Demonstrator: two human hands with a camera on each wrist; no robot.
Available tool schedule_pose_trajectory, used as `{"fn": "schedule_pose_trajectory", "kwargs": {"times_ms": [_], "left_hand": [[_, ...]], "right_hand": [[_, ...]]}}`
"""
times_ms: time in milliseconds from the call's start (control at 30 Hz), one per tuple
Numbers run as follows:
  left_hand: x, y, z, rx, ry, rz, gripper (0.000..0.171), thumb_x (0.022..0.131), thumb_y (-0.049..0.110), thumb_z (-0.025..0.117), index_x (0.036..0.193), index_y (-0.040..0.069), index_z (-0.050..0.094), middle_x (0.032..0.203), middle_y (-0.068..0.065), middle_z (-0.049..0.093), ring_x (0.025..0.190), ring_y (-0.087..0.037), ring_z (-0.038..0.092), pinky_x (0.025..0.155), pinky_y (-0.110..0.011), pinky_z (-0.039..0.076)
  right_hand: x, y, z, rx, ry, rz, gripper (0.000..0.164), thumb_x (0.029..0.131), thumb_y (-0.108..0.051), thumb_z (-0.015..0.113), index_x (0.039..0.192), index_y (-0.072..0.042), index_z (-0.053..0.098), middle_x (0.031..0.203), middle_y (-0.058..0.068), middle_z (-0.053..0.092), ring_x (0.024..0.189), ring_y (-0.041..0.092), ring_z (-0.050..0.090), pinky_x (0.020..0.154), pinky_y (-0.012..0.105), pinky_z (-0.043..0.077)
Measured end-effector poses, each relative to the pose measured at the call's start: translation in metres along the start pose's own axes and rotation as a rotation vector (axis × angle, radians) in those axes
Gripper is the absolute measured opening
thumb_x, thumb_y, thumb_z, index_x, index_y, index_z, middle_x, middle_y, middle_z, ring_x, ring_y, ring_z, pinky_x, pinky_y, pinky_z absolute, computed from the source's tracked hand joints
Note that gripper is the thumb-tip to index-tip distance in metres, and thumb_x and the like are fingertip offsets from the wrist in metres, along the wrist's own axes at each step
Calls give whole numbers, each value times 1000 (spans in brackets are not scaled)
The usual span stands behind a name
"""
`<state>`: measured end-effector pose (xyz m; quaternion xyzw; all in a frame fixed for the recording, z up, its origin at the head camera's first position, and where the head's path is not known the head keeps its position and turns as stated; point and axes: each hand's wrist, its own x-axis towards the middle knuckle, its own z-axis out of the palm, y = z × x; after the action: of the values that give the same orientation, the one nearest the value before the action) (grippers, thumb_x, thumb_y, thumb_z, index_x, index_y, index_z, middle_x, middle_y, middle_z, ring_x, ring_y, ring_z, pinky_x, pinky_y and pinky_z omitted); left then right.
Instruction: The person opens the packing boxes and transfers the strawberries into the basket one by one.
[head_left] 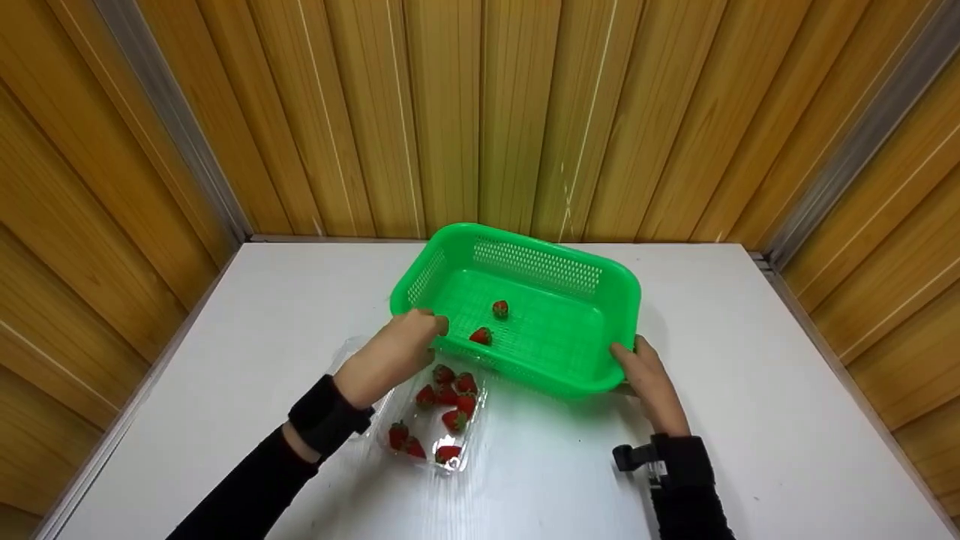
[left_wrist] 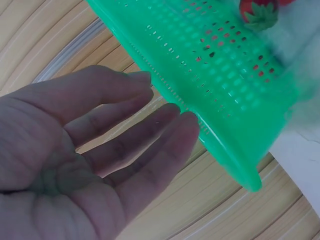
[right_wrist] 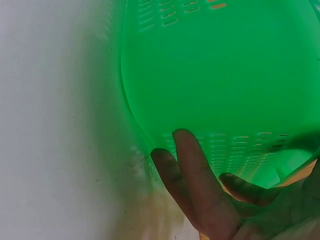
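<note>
A green plastic basket with perforated walls holds two strawberries, one strawberry near its middle and another strawberry by the front wall. My right hand grips the front right corner, thumb over the rim, fingers against the outside and underneath. At the front left corner is my left hand; its loosely bent fingers are at the rim, and whether they touch it is hard to tell. Partly below the left hand sits a clear plastic box with several strawberries.
The white table runs back to a wood-panelled wall, with more panelling on both sides. A clear plastic flap, perhaps the box's lid, shows partly behind the left hand.
</note>
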<state>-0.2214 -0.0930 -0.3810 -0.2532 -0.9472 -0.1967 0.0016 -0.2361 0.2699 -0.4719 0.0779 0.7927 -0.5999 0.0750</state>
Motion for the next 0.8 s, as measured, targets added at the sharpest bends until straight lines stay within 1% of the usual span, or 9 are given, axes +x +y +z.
{"fn": "schedule_pose_trajectory", "kwargs": {"times_ms": [100, 200, 300, 333, 433, 500, 600, 700, 800], "left_hand": [[-14, 0, 2, -5, -15, 13, 26, 80, -22, 62, 91, 1, 65, 83, -8, 60, 78, -20, 53, 66, -35, 49], [-26, 2, 8, -28, -32, 33, 45, 82, -22, 63, 118, 5, 63, 94, -7, 63, 82, -20, 58, 69, -34, 51], [-37, 6, 14, 0, -115, 32, 38, 85, -16, 65, 114, 8, 64, 86, -3, 61, 74, -17, 55, 63, -29, 48], [-40, 8, 16, 30, -161, 19, 34, 85, -14, 67, 111, 8, 66, 84, -2, 60, 72, -16, 54, 62, -28, 47], [-45, 12, 24, 173, -283, 10, 16, 83, -9, 73, 86, 6, 66, 72, -3, 57, 65, -17, 50, 57, -29, 44], [-48, 14, 29, 219, -335, 7, 18, 80, -9, 76, 86, 6, 67, 74, -4, 57, 67, -17, 51, 60, -30, 45], [-50, 14, 36, 307, -384, 27, 21, 76, -4, 83, 86, 7, 68, 73, -3, 59, 68, -17, 54, 61, -29, 47], [-52, 16, 42, 416, -428, 56, 19, 79, -2, 81, 81, 9, 66, 68, -2, 58, 61, -16, 52, 55, -28, 45], [-53, 17, 46, 503, -441, 80, 18, 84, -2, 75, 77, 11, 65, 66, -2, 59, 56, -15, 48, 51, -28, 43]], "right_hand": [[2, -1, -3, -5, -6, 3, 55, 106, -27, 43, 148, 6, 32, 131, 25, 52, 109, 31, 61, 81, 35, 55], [2, -2, -5, -2, -13, -3, 57, 106, -28, 43, 149, 7, 30, 132, 26, 52, 110, 32, 61, 80, 35, 55], [2, -3, -5, 2, -12, -7, 57, 106, -27, 43, 149, 7, 30, 132, 26, 52, 108, 31, 61, 80, 34, 56], [2, -2, -4, 1, -10, -4, 56, 106, -27, 43, 149, 7, 30, 132, 26, 52, 107, 30, 62, 80, 34, 56], [1, -1, -2, 0, -4, 3, 55, 106, -27, 43, 148, 6, 31, 132, 26, 52, 105, 28, 62, 78, 33, 56], [1, -1, -1, 0, -3, 5, 54, 106, -27, 43, 147, 6, 32, 131, 26, 52, 104, 28, 62, 78, 33, 56], [0, -1, 0, -3, -4, 2, 55, 105, -27, 43, 147, 6, 32, 131, 27, 52, 103, 28, 63, 77, 33, 57], [-1, -1, 1, -4, -8, 2, 56, 105, -28, 43, 147, 7, 32, 133, 27, 51, 105, 29, 62, 78, 33, 57], [-1, -1, 2, -6, -8, -1, 56, 105, -28, 43, 148, 7, 31, 133, 27, 51, 107, 31, 62, 78, 34, 56]]}}
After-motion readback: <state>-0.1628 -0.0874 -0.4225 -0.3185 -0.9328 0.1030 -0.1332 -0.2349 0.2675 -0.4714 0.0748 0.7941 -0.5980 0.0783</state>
